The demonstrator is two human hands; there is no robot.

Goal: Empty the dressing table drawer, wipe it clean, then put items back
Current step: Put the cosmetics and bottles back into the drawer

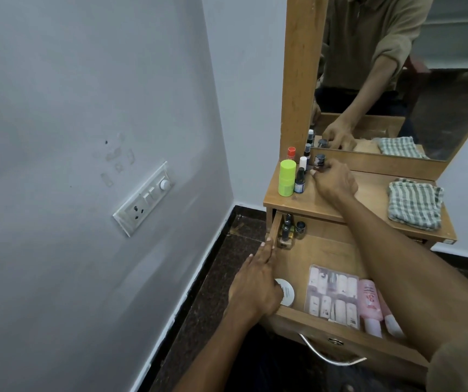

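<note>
While curled, right hand (333,181) fingers (316,173) around small dark-capped bottle (319,161) on tabletop (368,193).

— What does the person wear?

— An olive-khaki top, loose in cut; a sleeve (464,360) of it shows at the lower right corner.

— And the arms?

— Both forearms are bare. The left hand (255,287) and right hand (333,182) carry no rings, watch or gloves that can be seen.

— Anything more?

— The mirror reflects the same top with its sleeve pushed up near the elbow, over dark trousers.
</note>
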